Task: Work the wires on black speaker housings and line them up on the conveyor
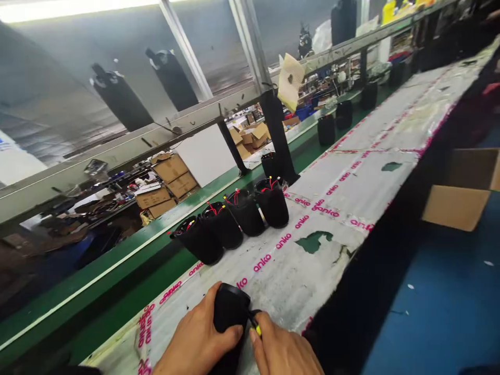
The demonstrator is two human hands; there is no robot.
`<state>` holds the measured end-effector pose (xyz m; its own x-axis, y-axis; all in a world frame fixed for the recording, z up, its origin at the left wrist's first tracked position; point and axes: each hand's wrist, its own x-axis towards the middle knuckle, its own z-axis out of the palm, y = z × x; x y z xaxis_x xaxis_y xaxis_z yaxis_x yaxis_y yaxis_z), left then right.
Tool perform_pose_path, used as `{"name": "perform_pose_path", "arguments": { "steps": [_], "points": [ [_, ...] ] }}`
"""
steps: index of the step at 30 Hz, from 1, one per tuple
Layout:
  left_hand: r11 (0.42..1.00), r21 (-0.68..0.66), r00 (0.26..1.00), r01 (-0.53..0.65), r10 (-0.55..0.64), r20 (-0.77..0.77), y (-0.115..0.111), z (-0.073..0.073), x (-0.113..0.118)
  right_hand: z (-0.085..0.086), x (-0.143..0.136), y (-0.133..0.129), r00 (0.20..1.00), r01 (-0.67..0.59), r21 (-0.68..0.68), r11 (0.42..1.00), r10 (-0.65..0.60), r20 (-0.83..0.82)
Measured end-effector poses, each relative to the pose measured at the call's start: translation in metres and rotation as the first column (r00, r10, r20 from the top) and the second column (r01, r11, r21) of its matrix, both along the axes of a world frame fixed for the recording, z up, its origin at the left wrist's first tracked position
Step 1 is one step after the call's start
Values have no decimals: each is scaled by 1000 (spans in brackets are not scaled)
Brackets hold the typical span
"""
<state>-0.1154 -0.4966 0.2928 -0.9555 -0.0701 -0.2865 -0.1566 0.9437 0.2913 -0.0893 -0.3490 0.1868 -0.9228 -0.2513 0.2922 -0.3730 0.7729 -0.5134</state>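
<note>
- Four black canisters [273,207], red wires [236,197] showing, standing in row on counter [281,281].
- Left hand [201,330] gripping black housing [229,308].
- Right hand [285,348] pinching black-and-yellow item [258,329] beside it.

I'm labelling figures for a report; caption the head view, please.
Left hand grips a black cylinder; right hand holds a yellow-marked tool against it.
</note>
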Motion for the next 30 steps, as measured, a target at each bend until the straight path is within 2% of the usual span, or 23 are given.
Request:
{"name": "perform_pose_path", "arguments": {
  "steps": [7, 13, 24, 30],
  "points": [
    [999, -35, 999, -31, 32, 26, 5, 0, -3, -6, -10, -1, 996, -86, -76, 993, 89, 32],
    [996, -79, 998, -44, 48, 48, 11, -1, -5, -5, -8, 0, 992, -107, -76, 991, 111, 58],
    [995, -50, 996, -82, 83, 22, 6, -7, -4, -7, -6, -6, 999, -35, -35, 999, 36, 38],
    [995, -12, 996, -94, 94, 2, 3, -11, -2, -4, -7, -9, 995, -4, 6, 1000, 4, 104]
  ]
}}
